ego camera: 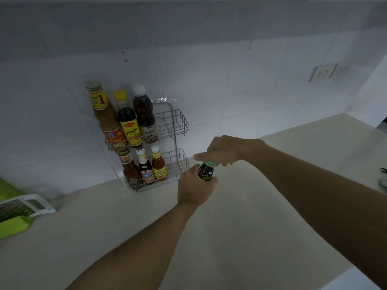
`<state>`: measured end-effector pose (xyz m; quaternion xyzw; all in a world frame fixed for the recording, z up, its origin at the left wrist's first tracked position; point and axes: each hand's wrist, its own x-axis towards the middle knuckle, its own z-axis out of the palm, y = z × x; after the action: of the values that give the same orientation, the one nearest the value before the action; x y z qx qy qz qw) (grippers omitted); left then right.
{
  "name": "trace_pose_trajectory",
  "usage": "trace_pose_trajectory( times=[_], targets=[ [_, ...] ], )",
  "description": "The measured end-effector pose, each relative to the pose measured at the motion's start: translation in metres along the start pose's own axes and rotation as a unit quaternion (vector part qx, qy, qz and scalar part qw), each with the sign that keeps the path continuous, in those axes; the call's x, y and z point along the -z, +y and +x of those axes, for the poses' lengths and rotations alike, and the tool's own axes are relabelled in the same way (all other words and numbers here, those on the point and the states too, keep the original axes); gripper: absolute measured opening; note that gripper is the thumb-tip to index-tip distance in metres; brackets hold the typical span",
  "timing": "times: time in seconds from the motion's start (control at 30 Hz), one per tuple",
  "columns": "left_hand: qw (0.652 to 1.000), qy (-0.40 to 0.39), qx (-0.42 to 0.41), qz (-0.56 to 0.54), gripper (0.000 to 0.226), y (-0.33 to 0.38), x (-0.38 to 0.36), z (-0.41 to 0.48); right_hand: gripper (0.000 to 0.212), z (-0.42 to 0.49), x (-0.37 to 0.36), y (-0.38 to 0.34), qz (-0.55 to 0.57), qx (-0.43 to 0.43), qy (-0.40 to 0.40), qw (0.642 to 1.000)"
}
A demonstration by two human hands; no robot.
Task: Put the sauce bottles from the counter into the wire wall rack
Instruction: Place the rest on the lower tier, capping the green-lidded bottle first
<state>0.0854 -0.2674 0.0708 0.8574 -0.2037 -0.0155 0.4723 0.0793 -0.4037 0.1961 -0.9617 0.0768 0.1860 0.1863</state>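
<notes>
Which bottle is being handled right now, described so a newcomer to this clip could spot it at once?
Start at the wire wall rack on the tiled wall, then drop right to the beige counter. There the left hand wraps a dark bottle while the right hand pinches its top. Unlike the racked bottles, it has a green cap and sits outside the rack.
</notes>
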Motion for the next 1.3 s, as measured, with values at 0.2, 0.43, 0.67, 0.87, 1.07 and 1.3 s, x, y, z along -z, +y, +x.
trace_pose_trajectory(
  times=[0.2,0.43,0.67,0.87,1.07,1.3],
  targets=[
    [1.000,-0.002,0.001,-0.026,0.032,0.008,0.002,0.002,0.060,0.008,-0.016,0.003,-0.031,0.037,0.096,0.994],
    [0.998,-0.008,0.015,-0.066,0.033,0.011,0.007,0.008,0.051,-0.001,-0.009,0.001,-0.055,0.090,0.118,0.987],
    [0.994,-0.061,0.045,-0.073,0.025,0.010,0.002,0.007,0.060,0.007,-0.011,0.000,-0.052,0.000,0.112,0.992],
    [0.998,-0.053,0.022,-0.027,0.022,0.010,0.008,0.010,0.044,0.011,-0.031,-0.001,-0.078,-0.012,0.218,0.973],
    [0.962,-0.195,0.107,-0.160,0.022,0.008,0.022,0.015,0.071,0.010,-0.018,0.004,0.014,0.063,0.095,0.993],
    [0.997,-0.044,0.018,-0.054,0.024,-0.002,0.013,0.015,0.044,0.028,-0.042,-0.005,-0.005,0.020,0.238,0.971]
  ],
)
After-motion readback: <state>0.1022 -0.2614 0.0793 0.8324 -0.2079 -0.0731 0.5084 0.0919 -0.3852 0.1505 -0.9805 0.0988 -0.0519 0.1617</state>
